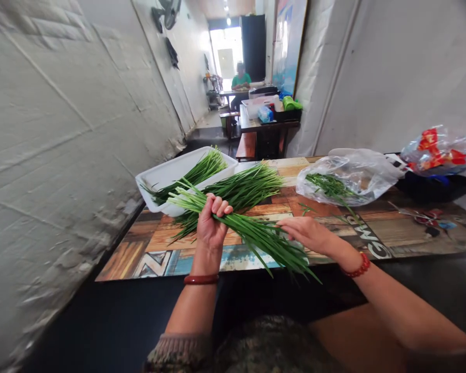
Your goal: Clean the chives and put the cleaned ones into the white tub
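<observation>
A bunch of garlic chives [252,230] is gripped in my left hand [213,223], pale stem ends pointing left and green leaf tips spreading right. At the leafy part, my right hand [305,233] has its fingers bent together against the leaves; whether a leaf is pinched between them is hidden. Behind my left hand, a loose pile of chives [252,184] lies on the table. More chives [205,168] rest inside a white plastic tub [166,171] at the back left.
On the right of the patterned table [124,254] lies a clear plastic bag [357,176] with green scraps. Scissors [423,215] and a dark container with red-and-clear packaging [431,150] are farther right. Beyond, a person [241,80] sits at another table.
</observation>
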`<state>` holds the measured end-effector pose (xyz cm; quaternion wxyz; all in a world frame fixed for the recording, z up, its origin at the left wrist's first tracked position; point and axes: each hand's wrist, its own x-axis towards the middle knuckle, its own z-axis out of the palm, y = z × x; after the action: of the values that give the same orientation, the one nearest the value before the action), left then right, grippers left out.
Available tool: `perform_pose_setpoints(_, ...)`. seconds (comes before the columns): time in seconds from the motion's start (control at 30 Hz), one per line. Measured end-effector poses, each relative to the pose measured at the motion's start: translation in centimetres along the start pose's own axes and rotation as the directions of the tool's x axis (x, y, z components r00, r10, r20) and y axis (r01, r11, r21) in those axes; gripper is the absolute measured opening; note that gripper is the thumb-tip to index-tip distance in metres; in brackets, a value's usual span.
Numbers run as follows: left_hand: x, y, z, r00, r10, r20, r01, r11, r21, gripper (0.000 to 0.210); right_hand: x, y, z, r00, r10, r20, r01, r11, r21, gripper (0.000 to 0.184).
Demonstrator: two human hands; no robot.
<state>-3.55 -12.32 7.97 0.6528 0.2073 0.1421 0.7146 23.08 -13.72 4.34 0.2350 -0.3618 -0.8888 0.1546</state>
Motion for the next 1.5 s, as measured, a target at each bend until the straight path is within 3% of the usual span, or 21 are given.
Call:
perform_pose_setpoints(0.1,-0.1,-0.2,-0.2,1.000,-0.012,0.013,0.013,1.000,-0.025,0.018,-0.7,0.8,-0.6,0.999,0.016,-0.043,-0.017,1.000,-0.025,0.036)
perform_pose_setpoints(0.2,0.0,-0.6,-0.5,0.999,-0.022,0.033,0.023,0.998,-0.050,0.020,-1.1,1.9,-1.4,0.981,0.056,-0.186,-0.094,0.975,-0.200,0.035)
perform_pose_setpoints(0.33,0.5,-0.8,-0.8,1.000,0.004,0.019,-0.002,0.994,-0.106,0.025,-1.2,5.1,-3.5,0.894,0.161,-0.418,-0.318,0.886,-0.339,0.036)
perform_pose_setpoints(0.47,1.1,-0.5,-1.3,0.999,0.023,-0.040,-0.028,0.991,-0.131,0.030,-1.6,8.3,-5.7,0.837,0.286,-0.466,-0.482,0.788,-0.382,0.038)
perform_pose_setpoints(0.53,1.4,-0.4,-1.6,0.997,0.032,-0.074,-0.041,0.992,-0.122,0.032,-1.8,8.5,-5.7,0.861,0.340,-0.379,-0.447,0.860,-0.245,0.037)
perform_pose_setpoints(0.6,1.7,-0.3,-1.7,0.994,0.036,-0.105,-0.049,0.992,-0.115,0.033,-1.8,7.7,-4.7,0.907,0.349,-0.235,-0.350,0.936,0.039,0.043)
perform_pose_setpoints(0.63,1.8,-0.4,-1.7,0.992,0.039,-0.122,-0.053,0.992,-0.114,0.033,-1.7,6.9,-3.9,0.924,0.342,-0.171,-0.306,0.930,0.203,0.048)
perform_pose_setpoints(0.7,2.1,-0.4,-1.7,0.988,0.043,-0.149,-0.061,0.991,-0.116,0.033,-1.4,5.0,-2.1,0.949,0.311,-0.040,-0.260,0.852,0.455,0.059)
perform_pose_setpoints(0.8,2.3,-0.3,-1.7,0.984,0.049,-0.170,-0.068,0.992,-0.110,0.031,-1.2,2.4,0.1,0.953,0.250,0.170,-0.296,0.651,0.699,0.070)
perform_pose_setpoints(0.87,2.2,0.0,-1.7,0.980,0.057,-0.191,-0.077,0.992,-0.101,0.031,-1.5,1.4,0.7,0.946,0.216,0.241,-0.323,0.583,0.746,0.072)
perform_pose_setpoints(0.97,2.0,0.7,-1.6,0.967,0.087,-0.241,-0.113,0.989,-0.094,0.032,-2.3,1.3,0.4,0.906,0.187,0.379,-0.413,0.580,0.702,0.077)
perform_pose_setpoints(1.03,2.0,1.2,-1.5,0.959,0.109,-0.263,-0.136,0.987,-0.085,0.032,-2.8,1.8,-0.2,0.869,0.235,0.436,-0.475,0.645,0.598,0.068)
perform_pose_setpoints(1.1,2.1,1.9,-1.5,0.956,0.125,-0.265,-0.150,0.986,-0.077,0.033,-3.3,2.4,-0.9,0.866,0.232,0.444,-0.462,0.710,0.531,0.051)
perform_pose_setpoints(1.27,2.3,2.9,-1.1,0.959,0.179,-0.219,-0.192,0.981,-0.042,0.034,-4.2,3.5,-1.8,0.901,0.300,0.314,-0.417,0.800,0.432,0.043)
perform_pose_setpoints(1.37,2.1,2.6,-0.5,0.965,0.165,-0.205,-0.173,0.985,-0.022,0.032,-4.3,4.3,-1.4,0.923,0.370,0.103,-0.384,0.883,0.271,0.038)
perform_pose_setpoints(1.5,1.7,2.4,0.7,0.976,0.152,-0.156,-0.154,0.988,0.003,0.030,-3.8,6.0,-0.1,0.922,0.343,-0.178,-0.355,0.934,-0.037,0.030)
